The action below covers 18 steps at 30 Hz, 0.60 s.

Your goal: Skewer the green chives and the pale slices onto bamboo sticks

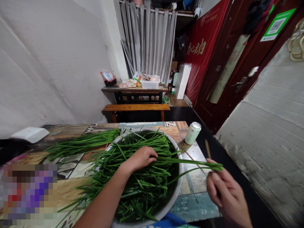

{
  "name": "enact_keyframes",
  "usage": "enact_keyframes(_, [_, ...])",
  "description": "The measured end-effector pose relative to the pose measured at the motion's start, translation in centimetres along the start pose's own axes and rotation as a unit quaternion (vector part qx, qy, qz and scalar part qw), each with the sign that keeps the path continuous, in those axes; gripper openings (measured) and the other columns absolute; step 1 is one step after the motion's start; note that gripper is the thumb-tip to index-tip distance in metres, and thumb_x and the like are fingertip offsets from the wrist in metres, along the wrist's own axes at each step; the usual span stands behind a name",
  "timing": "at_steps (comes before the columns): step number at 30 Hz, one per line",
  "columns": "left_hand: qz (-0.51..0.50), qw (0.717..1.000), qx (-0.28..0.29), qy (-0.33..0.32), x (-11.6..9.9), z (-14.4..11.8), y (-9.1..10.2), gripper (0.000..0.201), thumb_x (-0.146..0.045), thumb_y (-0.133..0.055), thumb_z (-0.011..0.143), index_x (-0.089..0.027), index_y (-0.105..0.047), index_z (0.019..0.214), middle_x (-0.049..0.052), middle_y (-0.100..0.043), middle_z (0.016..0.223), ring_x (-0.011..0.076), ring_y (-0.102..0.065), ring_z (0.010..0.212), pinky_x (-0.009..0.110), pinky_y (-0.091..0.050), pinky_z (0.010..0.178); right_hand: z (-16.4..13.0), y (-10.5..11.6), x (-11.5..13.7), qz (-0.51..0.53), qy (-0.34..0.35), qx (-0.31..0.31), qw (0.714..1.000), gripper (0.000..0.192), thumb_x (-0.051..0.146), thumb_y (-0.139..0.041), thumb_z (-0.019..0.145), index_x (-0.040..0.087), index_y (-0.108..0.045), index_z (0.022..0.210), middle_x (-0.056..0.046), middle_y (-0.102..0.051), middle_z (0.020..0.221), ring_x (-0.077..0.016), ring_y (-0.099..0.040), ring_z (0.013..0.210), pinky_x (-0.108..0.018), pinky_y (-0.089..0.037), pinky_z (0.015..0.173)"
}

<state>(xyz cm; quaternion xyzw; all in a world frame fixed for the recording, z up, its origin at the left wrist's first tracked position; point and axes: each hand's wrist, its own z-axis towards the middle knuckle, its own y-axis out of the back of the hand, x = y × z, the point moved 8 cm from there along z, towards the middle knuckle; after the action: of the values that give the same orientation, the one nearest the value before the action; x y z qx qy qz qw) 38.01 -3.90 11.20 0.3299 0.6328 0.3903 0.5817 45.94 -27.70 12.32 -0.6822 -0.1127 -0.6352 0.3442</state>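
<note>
A large metal basin (180, 186) on the table is heaped with long green garlic chives (147, 177). My left hand (141, 158) is over the heap, its fingers closed round a small bunch of chives (190, 161) that stretches to the right past the basin's rim. My right hand (225, 190) is beyond that rim, at the cut ends of the bunch. Its fingers are closed, and a thin brownish strip (207, 148) sticks up from them; its lower part is hidden. More chives (87, 142) lie on the table left of the basin.
A pale green drink can (193, 133) stands right of the basin on the patterned table (197, 202). A white box-like object (30, 134) is at the far left. Beyond are a wooden bench (136, 108) and another table holding a white plastic tub (150, 83).
</note>
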Motion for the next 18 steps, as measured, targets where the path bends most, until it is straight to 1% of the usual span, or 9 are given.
enact_keyframes(3, [0.085, 0.992, -0.003, 0.096, 2.5, -1.0, 1.3, 0.015, -0.015, -0.054, 0.069, -0.02, -0.068, 0.072, 0.005, -0.068, 0.073, 0.0192, -0.061, 0.074, 0.027, -0.04, 0.071, -1.0, 1.8, 3.3, 0.033, 0.09, -0.059, 0.994, 0.036, 0.023, -0.046, 0.087, 0.018, -0.043, 0.122, 0.006, -0.04, 0.047, -0.0047, -0.03, 0.036, -0.016, -0.022, 0.035])
enact_keyframes(5, [0.118, 0.982, -0.061, 0.132, 2.5, -1.8, 3.5, 0.016, -0.016, -0.053, 0.071, -0.02, -0.068, 0.071, 0.006, -0.068, 0.074, 0.0215, -0.061, 0.077, 0.033, -0.038, 0.078, -1.4, 1.9, 4.4, 0.04, 0.121, -0.063, 0.99, 0.036, 0.021, -0.046, 0.086, 0.016, -0.044, 0.122, 0.006, -0.041, 0.046, -0.0058, -0.032, 0.037, -0.017, -0.024, 0.036])
enact_keyframes(7, [0.092, 0.978, -0.157, 0.105, 0.7, -2.4, 6.1, 0.02, -0.023, -0.05, 0.076, -0.021, -0.068, 0.085, 0.007, -0.068, 0.089, 0.0224, -0.059, 0.089, 0.037, -0.035, 0.087, -1.8, 1.0, 5.0, 0.029, 0.136, -0.046, 0.989, 0.035, 0.021, -0.047, 0.086, 0.015, -0.045, 0.12, 0.005, -0.042, 0.044, -0.0066, -0.032, 0.037, -0.018, -0.024, 0.036])
enact_keyframes(8, [0.057, 0.976, -0.198, 0.071, -0.7, -2.7, 7.1, 0.025, -0.029, -0.05, 0.078, -0.023, -0.065, 0.097, 0.007, -0.064, 0.102, 0.0223, -0.055, 0.098, 0.038, -0.033, 0.091, -1.9, 0.4, 5.2, 0.019, 0.139, -0.033, 0.99, 0.034, 0.022, -0.047, 0.086, 0.016, -0.047, 0.119, 0.005, -0.042, 0.043, -0.0069, -0.032, 0.036, -0.018, -0.024, 0.037])
enact_keyframes(9, [0.01, 0.976, -0.216, 0.028, -2.2, -2.9, 7.8, 0.033, -0.034, -0.052, 0.077, -0.024, -0.059, 0.107, 0.006, -0.059, 0.112, 0.0219, -0.051, 0.105, 0.038, -0.031, 0.094, -2.1, -0.3, 5.3, 0.01, 0.139, -0.016, 0.99, 0.033, 0.023, -0.048, 0.085, 0.017, -0.049, 0.117, 0.005, -0.042, 0.042, -0.0071, -0.032, 0.036, -0.019, -0.025, 0.037])
enact_keyframes(11, [-0.095, 0.976, -0.188, -0.06, -5.5, -3.0, 7.9, 0.057, -0.042, -0.059, 0.07, -0.024, -0.046, 0.122, 0.006, -0.048, 0.127, 0.0219, -0.042, 0.116, 0.037, -0.029, 0.099, -2.5, -1.9, 5.7, 0.002, 0.135, 0.022, 0.991, 0.03, 0.026, -0.049, 0.085, 0.019, -0.052, 0.113, 0.005, -0.042, 0.041, -0.0075, -0.033, 0.034, -0.019, -0.026, 0.037])
enact_keyframes(14, [-0.211, 0.96, -0.116, -0.146, -9.6, -3.7, 7.0, 0.085, -0.044, -0.071, 0.055, -0.024, -0.036, 0.129, 0.007, -0.039, 0.134, 0.0255, -0.036, 0.121, 0.04, -0.026, 0.101, -2.8, -3.9, 6.5, 0.027, 0.128, 0.077, 0.988, 0.027, 0.029, -0.049, 0.084, 0.023, -0.054, 0.11, 0.006, -0.042, 0.039, -0.0073, -0.03, 0.032, -0.02, -0.027, 0.036])
enact_keyframes(16, [-0.276, 0.947, -0.055, -0.152, -11.2, -4.4, 6.0, 0.087, -0.041, -0.072, 0.055, -0.024, -0.033, 0.131, 0.008, -0.046, 0.128, 0.0252, -0.043, 0.115, 0.04, -0.032, 0.097, -2.5, -5.0, 6.8, 0.051, 0.119, 0.107, 0.986, 0.027, 0.03, -0.048, 0.085, 0.025, -0.053, 0.111, 0.006, -0.041, 0.038, -0.0074, -0.029, 0.032, -0.019, -0.027, 0.035])
enact_keyframes(18, [-0.331, 0.937, 0.028, -0.11, -11.4, -5.2, 4.6, 0.072, -0.037, -0.063, 0.068, -0.025, -0.032, 0.132, 0.006, -0.059, 0.112, 0.0204, -0.056, 0.099, 0.033, -0.043, 0.085, -1.7, -5.8, 6.2, 0.054, 0.091, 0.124, 0.987, 0.027, 0.031, -0.047, 0.085, 0.026, -0.051, 0.111, 0.006, -0.043, 0.041, -0.0078, -0.03, 0.033, -0.019, -0.026, 0.035])
